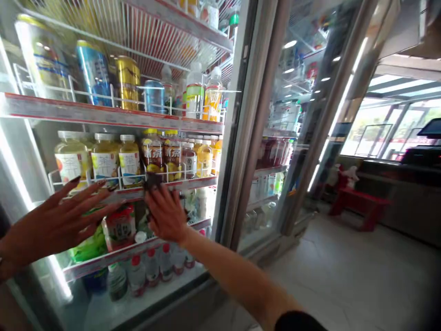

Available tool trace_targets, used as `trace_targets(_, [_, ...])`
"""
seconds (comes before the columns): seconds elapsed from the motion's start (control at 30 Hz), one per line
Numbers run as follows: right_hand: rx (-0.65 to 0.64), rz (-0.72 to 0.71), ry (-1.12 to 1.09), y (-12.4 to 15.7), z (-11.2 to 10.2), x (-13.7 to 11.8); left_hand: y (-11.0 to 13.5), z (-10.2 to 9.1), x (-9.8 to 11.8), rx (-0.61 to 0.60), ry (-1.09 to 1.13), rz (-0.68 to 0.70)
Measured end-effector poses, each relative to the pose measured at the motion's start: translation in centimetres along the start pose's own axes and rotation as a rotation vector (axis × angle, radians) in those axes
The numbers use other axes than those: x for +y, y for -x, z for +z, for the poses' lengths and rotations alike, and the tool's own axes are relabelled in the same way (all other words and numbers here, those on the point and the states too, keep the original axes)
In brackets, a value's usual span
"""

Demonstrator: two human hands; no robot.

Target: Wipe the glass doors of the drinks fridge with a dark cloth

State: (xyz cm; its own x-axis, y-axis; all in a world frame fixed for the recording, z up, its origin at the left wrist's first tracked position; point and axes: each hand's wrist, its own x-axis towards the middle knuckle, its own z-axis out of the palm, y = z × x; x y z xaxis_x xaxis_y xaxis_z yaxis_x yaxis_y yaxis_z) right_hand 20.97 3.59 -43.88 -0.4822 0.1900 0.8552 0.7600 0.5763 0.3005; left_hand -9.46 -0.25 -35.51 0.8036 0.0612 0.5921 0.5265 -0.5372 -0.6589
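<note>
My left hand (65,220) is open, its fingers spread in front of the open drinks fridge, near the shelf of pale-yellow drink bottles (105,161). It holds nothing that I can see. My right hand (167,211) reaches in farther and covers a dark cloth (154,179), which shows past its fingertips and at its sides. Hand and cloth are at the front edge strip (196,183) of that shelf, just below brown-labelled tea bottles (153,151). Most of the cloth is hidden under the palm. Behind my left fingers stand a red tub (120,225) and a green package (90,246).
Cans and bottles stand on the upper shelf (103,112); red-capped water bottles (151,266) line the bottom. A metal door frame (253,115) and a glass-fronted section are on the right. Beyond them, a red stool (360,207) stands on the tiled floor (330,271).
</note>
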Motion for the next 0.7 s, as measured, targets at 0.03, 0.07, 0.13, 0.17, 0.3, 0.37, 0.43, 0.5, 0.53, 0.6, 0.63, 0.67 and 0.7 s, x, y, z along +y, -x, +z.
trace_targets(0.03, [-0.086,-0.053,-0.02,0.6,0.9,-2.9,-0.1,-0.2,0.4,0.003,-0.012,-0.003])
trace_targets(0.07, [-0.145,-0.086,-0.037,0.6,1.5,-5.3,-0.3,-0.3,1.1,0.024,-0.02,-0.028])
trace_targets(0.13, [-0.201,-0.108,-0.056,-1.6,1.8,-8.4,-1.5,-0.5,3.3,0.115,0.012,-0.156])
trace_targets(0.17, [-0.202,-0.091,-0.044,-3.5,1.5,-9.1,-2.5,-0.5,4.7,0.173,0.053,-0.253])
trace_targets(0.3, [-0.175,0.039,0.084,-11.5,-0.8,-7.3,-8.1,0.7,9.3,0.39,0.221,-0.572])
trace_targets(0.37, [-0.169,0.046,0.11,-13.2,-2.3,-5.0,-10.7,1.6,9.7,0.45,0.255,-0.606])
trace_targets(0.43, [-0.173,0.003,0.093,-12.6,-4.2,-2.4,-12.2,2.5,9.1,0.456,0.285,-0.58])
trace_targets(0.5, [-0.19,-0.075,0.055,-10.3,-6.3,0.1,-12.4,3.5,8.5,0.436,0.28,-0.576])
trace_targets(0.53, [-0.207,-0.122,0.034,-8.8,-7.3,1.4,-12.2,4.0,8.3,0.417,0.256,-0.578])
trace_targets(0.6, [-0.263,-0.208,0.002,-6.1,-9.3,3.9,-11.7,4.7,8.0,0.377,0.183,-0.57])
trace_targets(0.63, [-0.287,-0.227,-0.004,-5.1,-10.0,5.3,-11.5,4.8,7.8,0.356,0.146,-0.551])
trace_targets(0.67, [-0.291,-0.223,-0.003,-4.4,-10.6,6.7,-11.5,4.7,7.4,0.333,0.112,-0.524])
trace_targets(0.7, [-0.267,-0.194,0.005,-4.2,-11.0,8.1,-11.5,4.3,6.7,0.312,0.081,-0.495])
